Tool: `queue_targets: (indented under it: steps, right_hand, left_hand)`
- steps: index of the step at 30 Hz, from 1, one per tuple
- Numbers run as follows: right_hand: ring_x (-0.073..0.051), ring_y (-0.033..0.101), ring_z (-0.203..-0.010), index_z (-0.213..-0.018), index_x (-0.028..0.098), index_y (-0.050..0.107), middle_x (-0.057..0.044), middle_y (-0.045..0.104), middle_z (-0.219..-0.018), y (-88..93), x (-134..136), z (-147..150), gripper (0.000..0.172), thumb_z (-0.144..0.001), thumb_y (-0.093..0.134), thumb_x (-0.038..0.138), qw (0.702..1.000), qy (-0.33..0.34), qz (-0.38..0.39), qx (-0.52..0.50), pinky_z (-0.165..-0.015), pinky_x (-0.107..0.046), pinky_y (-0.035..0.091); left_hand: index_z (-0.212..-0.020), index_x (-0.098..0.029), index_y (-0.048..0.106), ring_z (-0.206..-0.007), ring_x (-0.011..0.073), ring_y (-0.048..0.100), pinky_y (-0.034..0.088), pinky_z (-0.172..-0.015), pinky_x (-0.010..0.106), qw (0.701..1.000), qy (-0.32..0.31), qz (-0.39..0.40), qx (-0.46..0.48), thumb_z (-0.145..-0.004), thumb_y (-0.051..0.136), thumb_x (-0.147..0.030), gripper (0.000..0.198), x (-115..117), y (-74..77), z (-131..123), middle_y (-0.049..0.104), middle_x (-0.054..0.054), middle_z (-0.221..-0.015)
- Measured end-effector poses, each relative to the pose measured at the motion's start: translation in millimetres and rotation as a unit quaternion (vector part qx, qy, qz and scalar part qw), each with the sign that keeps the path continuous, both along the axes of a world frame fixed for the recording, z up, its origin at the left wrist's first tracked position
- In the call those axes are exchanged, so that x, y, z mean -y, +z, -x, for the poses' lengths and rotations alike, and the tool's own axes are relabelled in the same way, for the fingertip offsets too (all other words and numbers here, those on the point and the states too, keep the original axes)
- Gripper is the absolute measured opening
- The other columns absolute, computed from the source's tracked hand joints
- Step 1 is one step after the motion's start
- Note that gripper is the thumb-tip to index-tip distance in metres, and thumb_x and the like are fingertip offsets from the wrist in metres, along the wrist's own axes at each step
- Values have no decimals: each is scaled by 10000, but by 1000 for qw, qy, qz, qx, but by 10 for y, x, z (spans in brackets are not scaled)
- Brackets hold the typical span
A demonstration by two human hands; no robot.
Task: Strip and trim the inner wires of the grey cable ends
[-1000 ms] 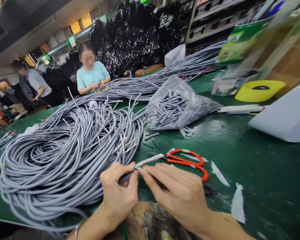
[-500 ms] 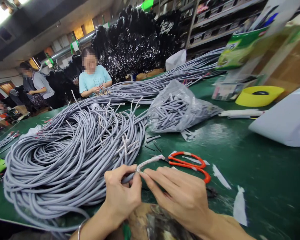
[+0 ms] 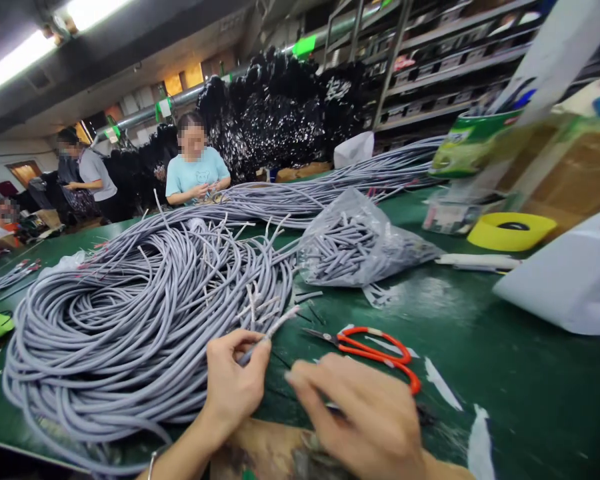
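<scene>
My left hand (image 3: 235, 383) pinches the end of a grey cable (image 3: 273, 328), whose stripped whitish tip points up and to the right. The cable belongs to a big coil of grey cables (image 3: 130, 320) heaped on the green table (image 3: 505, 373). My right hand (image 3: 360, 417) hovers just right of the left one, fingers curled and blurred by motion, off the cable, with nothing visible in them. Orange-handled scissors (image 3: 375, 350) lie on the table just beyond my right hand.
A clear bag of short grey cable pieces (image 3: 360, 243) lies behind the scissors. White paper scraps (image 3: 440, 383), a yellow dish (image 3: 510, 230) and a white object (image 3: 570, 280) are at right. Another person in a light blue shirt (image 3: 197, 173) works across the table.
My right hand has let go of the cable tip and drawn back toward me. My left hand has tilted the cable end upward. The camera has tipped up slightly.
</scene>
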State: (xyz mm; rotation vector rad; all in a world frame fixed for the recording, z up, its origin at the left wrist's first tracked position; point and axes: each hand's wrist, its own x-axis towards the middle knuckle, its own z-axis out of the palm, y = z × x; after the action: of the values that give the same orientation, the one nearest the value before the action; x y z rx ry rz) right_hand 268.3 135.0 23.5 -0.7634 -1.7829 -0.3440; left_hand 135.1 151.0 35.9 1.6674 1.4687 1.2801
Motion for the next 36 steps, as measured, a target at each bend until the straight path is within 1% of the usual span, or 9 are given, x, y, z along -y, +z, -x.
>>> queue_targets:
  steps: [4,10,14,20,26,30,32,34,36]
  right_hand:
    - [-114,533,-462,-642,165,594,-9,593,-507,18,-141,-51,255,-865,473,193,996,-72,39,-29,-501,-240,363]
    - [-117,522,-439,-582,174,599,-8,591,-484,-15,-172,-44,354,-888,422,208,994,-81,68,-2,-468,-255,318]
    - [-117,526,-443,-585,176,601,-5,589,-485,-24,-172,-35,363,-890,411,218,994,-73,87,-8,-463,-249,320]
    - [-81,452,-369,-566,184,576,37,520,-437,4,-153,-3,379,-893,395,247,976,11,208,-58,-409,-201,339]
    - [-110,549,-452,-597,155,604,-15,600,-504,-30,-121,18,318,-869,441,173,995,-24,83,-44,-491,-220,391]
    - [-94,547,-450,-625,161,608,-3,611,-522,1,-141,17,311,-877,428,193,990,-9,127,-61,-471,-200,397]
    - [-92,544,-451,-624,162,610,-5,608,-522,3,-128,34,312,-876,428,190,991,-20,118,-60,-472,-200,394]
    - [-100,529,-442,-596,168,609,-10,583,-492,-23,-84,67,331,-873,428,185,995,-41,81,-39,-464,-221,375]
    - [-106,490,-412,-540,196,590,-1,529,-437,-62,-23,104,390,-882,403,202,997,-31,73,-3,-441,-241,343]
  left_hand:
    - [-691,-93,696,-517,131,570,458,-477,194,999,-32,-1,36,-759,542,-243,225,29,18,1,643,56,-574]
    - [-691,-93,690,-495,132,561,456,-445,194,999,-28,-8,18,-752,550,-247,217,57,46,-9,637,52,-550]
    - [-648,-96,675,-465,125,541,432,-419,185,1000,-19,-16,-7,-737,553,-240,209,68,45,-24,610,43,-504]
    - [-662,-102,677,-422,104,515,411,-412,176,995,-24,-54,-76,-738,536,-207,191,97,12,-38,611,35,-500]
    - [-691,-120,670,-454,126,578,458,-448,182,992,-20,-80,-95,-738,513,-161,169,115,-12,-36,640,35,-525]
    - [-743,-123,668,-473,131,597,485,-491,204,976,-13,-159,-147,-739,514,-133,154,133,-64,-26,678,54,-601]
    - [-756,-126,668,-474,132,602,487,-492,206,971,-10,-179,-158,-739,512,-130,156,127,-92,-19,685,58,-611]
    - [-773,-127,671,-480,136,606,485,-492,207,974,-10,-166,-155,-737,497,-124,177,94,-112,-13,681,54,-598]
    - [-742,-124,682,-480,145,603,481,-497,221,978,-3,-126,-168,-724,495,-119,187,35,-119,-10,674,52,-572]
